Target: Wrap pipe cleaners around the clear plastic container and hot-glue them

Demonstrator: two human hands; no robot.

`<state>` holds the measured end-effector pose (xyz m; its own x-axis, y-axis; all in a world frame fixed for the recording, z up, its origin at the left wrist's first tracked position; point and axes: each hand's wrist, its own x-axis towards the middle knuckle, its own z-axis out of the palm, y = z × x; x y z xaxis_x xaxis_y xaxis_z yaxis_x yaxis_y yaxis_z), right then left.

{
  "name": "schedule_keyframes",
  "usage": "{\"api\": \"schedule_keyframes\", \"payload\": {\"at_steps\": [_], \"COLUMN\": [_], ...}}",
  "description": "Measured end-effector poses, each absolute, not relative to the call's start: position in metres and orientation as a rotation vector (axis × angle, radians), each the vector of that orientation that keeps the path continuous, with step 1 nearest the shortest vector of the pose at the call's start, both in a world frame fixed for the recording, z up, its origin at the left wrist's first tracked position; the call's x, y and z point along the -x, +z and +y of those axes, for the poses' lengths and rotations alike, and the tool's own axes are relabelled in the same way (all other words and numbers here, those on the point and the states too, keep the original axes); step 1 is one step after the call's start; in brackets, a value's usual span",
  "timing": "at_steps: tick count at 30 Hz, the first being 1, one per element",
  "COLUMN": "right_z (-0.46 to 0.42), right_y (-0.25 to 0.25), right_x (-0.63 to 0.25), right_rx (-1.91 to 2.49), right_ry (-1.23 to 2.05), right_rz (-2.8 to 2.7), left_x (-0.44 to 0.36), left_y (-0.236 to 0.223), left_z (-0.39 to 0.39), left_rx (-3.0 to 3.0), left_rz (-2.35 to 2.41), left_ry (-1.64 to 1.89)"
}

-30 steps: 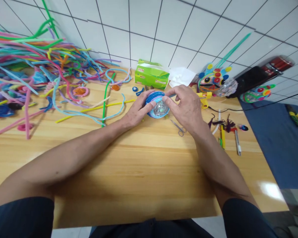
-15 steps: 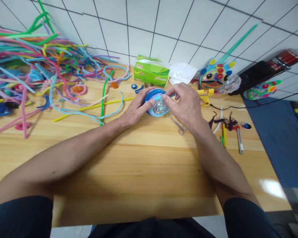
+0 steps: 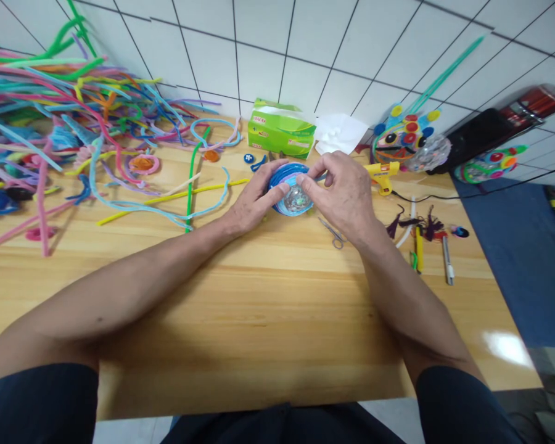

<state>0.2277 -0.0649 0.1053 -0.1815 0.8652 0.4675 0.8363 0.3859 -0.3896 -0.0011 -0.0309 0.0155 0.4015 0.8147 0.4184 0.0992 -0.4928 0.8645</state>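
Between my hands is a round craft piece (image 3: pixel 298 202), a clear shiny centre ringed by blue and purple pipe cleaners. My left hand (image 3: pixel 258 196) wraps its left side, the thumb lying over the rim onto the front. At the upper right of the ring, my right hand (image 3: pixel 345 192) pinches with thumb and forefinger at the pipe cleaner edge; the fingertips hide exactly what they grip. Just below that hand lie small scissors (image 3: pixel 333 234) on the table. A blue button (image 3: pixel 248 158) rests behind my left hand.
Pipe cleaners (image 3: pixel 106 111) are heaped at the left. A green tissue pack (image 3: pixel 280 129) stands behind my hands. To the right are a yellow glue gun (image 3: pixel 383 176) with a cord, a decorated bottle craft (image 3: pixel 400 142), a dark flask (image 3: pixel 494 126) and a utility knife (image 3: pixel 448 262).
The view has shifted very slightly. Both hands keep their hold on the round craft piece, with hardly any visible movement.
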Motion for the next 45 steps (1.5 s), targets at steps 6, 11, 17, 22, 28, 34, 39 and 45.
{"api": "schedule_keyframes", "payload": {"at_steps": [6,11,17,22,28,34,39,45], "right_z": [-0.064,-0.065,-0.065,-0.063,-0.062,-0.065,-0.064,-0.063], "right_y": [0.102,0.102,0.103,0.101,0.099,0.102,0.107,0.105], "right_x": [-0.228,-0.226,-0.225,-0.226,-0.225,-0.223,-0.226,-0.231], "right_rx": [1.45,1.463,1.495,1.462,1.488,1.515,1.461,1.429], "right_ry": [0.073,0.076,0.077,0.096,0.103,0.12,0.232,0.274], "right_rz": [-2.012,-2.012,-2.019,-2.004,-1.98,-1.982,-1.962,-1.909], "left_x": [0.002,0.002,0.002,0.001,0.002,-0.001,-0.005,-0.013], "left_y": [0.016,0.016,0.016,0.015,0.015,0.018,0.018,0.014], "left_z": [-0.032,-0.032,-0.031,-0.031,-0.032,-0.034,-0.033,-0.03], "left_rx": [-1.858,-1.855,-1.868,-1.859,-1.866,-1.849,-1.837,-1.865], "left_rz": [0.787,0.783,0.786,0.784,0.783,0.785,0.759,0.735], "left_ry": [1.136,1.141,1.138,1.143,1.148,1.172,1.19,1.247]}}
